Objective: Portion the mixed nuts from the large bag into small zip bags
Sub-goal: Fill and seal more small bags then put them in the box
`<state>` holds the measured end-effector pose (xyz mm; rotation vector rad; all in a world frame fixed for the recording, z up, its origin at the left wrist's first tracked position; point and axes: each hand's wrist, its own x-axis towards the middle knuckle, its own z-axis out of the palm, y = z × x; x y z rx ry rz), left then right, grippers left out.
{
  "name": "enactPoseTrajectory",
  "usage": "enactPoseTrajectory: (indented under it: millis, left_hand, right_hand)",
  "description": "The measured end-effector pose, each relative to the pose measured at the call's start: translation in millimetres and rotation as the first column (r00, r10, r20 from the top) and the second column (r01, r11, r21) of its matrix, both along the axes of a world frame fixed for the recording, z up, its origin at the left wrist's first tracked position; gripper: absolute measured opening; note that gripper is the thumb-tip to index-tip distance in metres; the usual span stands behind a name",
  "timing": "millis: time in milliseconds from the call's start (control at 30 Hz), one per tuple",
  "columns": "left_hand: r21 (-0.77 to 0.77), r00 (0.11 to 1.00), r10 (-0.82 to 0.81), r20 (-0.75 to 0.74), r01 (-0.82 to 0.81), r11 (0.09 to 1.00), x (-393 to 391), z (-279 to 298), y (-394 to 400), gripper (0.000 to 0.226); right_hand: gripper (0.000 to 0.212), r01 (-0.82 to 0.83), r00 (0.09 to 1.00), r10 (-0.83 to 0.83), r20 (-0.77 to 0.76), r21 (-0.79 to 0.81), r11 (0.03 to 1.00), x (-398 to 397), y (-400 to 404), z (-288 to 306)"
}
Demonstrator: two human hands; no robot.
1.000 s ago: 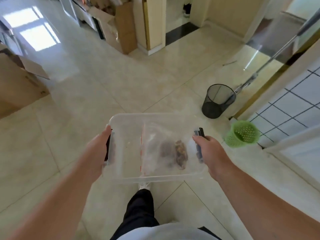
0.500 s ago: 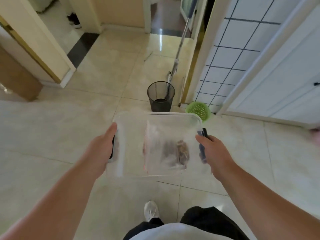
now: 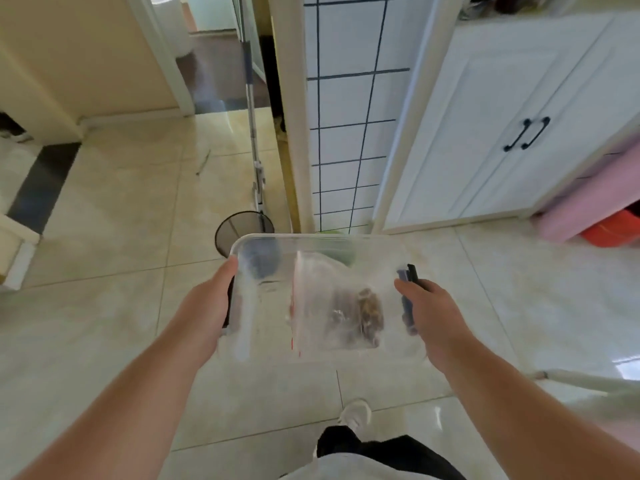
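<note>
Clear rectangular plastic bin (image 3: 322, 242), crinkly nut-filled zip bag (image 3: 349, 317) inside

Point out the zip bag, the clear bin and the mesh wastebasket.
zip bag (image 3: 341, 306): head view, on its clear film beside the nuts.
clear bin (image 3: 322, 238): head view, on its far rim.
mesh wastebasket (image 3: 225, 233): head view, on its left wall.
</note>
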<state>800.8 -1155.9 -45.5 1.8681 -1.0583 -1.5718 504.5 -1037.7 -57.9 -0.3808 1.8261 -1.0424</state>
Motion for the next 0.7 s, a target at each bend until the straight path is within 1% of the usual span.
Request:
enactPoseTrajectory:
  millis: [67,167,233,300,400,467,567,633,700]
  left_hand:
    - [-0.019,0.998,-0.053,0.042,0.054,0.998,-25.1,2.0,-21.3,0.056]
    - [-0.062,0.991,-0.102,0.09,0.107,0.992,-60.4,6.3,-50.2,0.072]
    - [-0.076,0.984,-0.133,0.121,0.143,0.987,-84.6,8.7,-66.5,0.07]
    - [-0.072,0.977,-0.183,0.109,0.191,0.979,-112.3,12.8,-80.3,0.064]
    - [-0.059,0.961,-0.254,0.108,0.261,0.963,-158.9,17.2,-105.9,0.075]
    - [-0.049,0.945,-0.31,0.104,0.316,0.947,-193.9,17.6,-125.3,0.073]
    - [-0.059,0.908,-0.411,0.079,0.416,0.907,-250.2,11.9,-154.5,0.057]
    - [-0.061,0.859,-0.51,0.05,0.512,0.857,-287.8,6.6,-175.5,0.061]
    - [-0.053,0.817,-0.574,0.043,0.576,0.816,-327.1,5.2,-196.4,0.066]
  right_hand:
    - [0.022,0.029,1.0,-0.029,0.0,0.0,1.0,-22.1,-12.1,0.8]
    - [0.021,0.057,0.998,-0.057,0.005,-0.015,0.998,-54.1,-27.8,4.0]
    - [0.02,0.087,0.996,-0.087,-0.005,-0.025,0.996,-74.7,-35.1,7.1]
    - [0.019,0.129,0.992,-0.13,-0.005,-0.026,0.991,-94.9,-39.3,10.0]
    - [0.022,0.221,0.975,-0.221,0.01,-0.019,0.975,-125.3,-42.5,10.8]
    - [0.023,0.279,0.96,-0.279,0.002,-0.008,0.96,-146.3,-45.4,10.6]
    - [0.026,0.379,0.925,-0.379,-0.027,0.003,0.925,-180.6,-51.0,10.0]
    - [0.029,0.445,0.894,-0.444,-0.066,0.008,0.895,-203.9,-55.3,9.2]
    - [0.031,0.509,0.857,-0.505,-0.104,0.016,0.861,-225.0,-60.8,11.6]
